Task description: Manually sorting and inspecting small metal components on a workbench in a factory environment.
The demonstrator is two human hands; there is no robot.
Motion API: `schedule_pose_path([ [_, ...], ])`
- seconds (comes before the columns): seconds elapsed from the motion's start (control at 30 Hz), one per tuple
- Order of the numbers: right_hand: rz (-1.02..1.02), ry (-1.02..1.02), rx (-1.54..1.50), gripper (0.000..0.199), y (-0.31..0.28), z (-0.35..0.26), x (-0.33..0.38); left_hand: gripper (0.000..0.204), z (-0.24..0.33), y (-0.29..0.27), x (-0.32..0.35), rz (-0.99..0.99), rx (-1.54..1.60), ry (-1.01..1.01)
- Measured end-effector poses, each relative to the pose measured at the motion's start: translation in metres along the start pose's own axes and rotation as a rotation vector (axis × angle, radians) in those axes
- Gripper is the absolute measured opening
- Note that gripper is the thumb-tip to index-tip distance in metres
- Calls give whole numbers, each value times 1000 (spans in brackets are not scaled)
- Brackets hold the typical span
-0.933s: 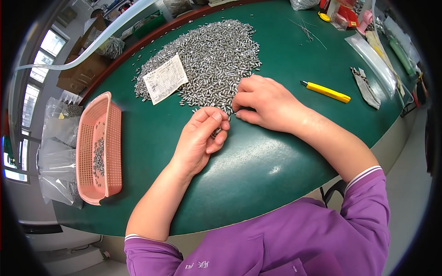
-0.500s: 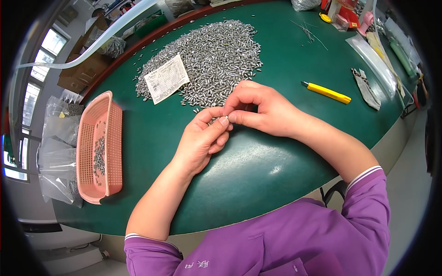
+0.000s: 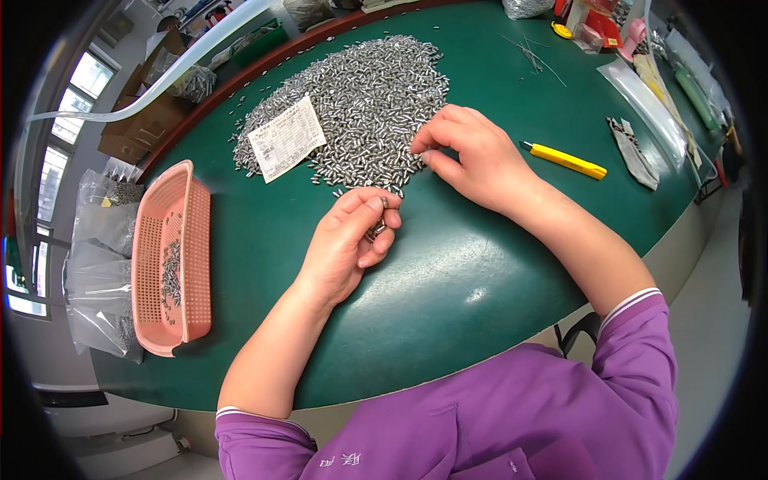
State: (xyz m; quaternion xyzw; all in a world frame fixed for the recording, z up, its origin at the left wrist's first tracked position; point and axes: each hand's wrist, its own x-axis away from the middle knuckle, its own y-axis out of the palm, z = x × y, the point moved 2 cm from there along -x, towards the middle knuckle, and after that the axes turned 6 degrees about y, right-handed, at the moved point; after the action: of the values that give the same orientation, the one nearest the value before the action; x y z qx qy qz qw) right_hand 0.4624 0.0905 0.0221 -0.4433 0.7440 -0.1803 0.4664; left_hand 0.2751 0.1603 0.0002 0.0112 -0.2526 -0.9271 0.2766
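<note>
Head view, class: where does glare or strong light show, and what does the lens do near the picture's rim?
In the head view, pale glare lies on the green table to the right of the left hand; in the head view, the metal pieces glint and the windows look washed out; in the head view, corners go black and window frames lean.

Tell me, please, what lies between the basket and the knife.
In the head view, the left hand, holding small metal pieces, and the right hand are between the basket and the knife.
</note>
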Motion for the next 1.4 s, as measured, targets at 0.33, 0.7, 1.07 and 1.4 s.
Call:
schedule_pose_path([
  [0.33,-125,8,110,14,5,6,6,17,1,1,0,10,22,9],
  [0.7,-58,-49,175,12,13,8,5,14,-1,0,-1,-11,2,21],
  [1.07,-17,-110,211,10,12,3,4,13,-1,0,0,-6,41,19],
  [1.4,-91,39,-141,6,9,-11,3,11,-1,1,-1,1,26,17],
])
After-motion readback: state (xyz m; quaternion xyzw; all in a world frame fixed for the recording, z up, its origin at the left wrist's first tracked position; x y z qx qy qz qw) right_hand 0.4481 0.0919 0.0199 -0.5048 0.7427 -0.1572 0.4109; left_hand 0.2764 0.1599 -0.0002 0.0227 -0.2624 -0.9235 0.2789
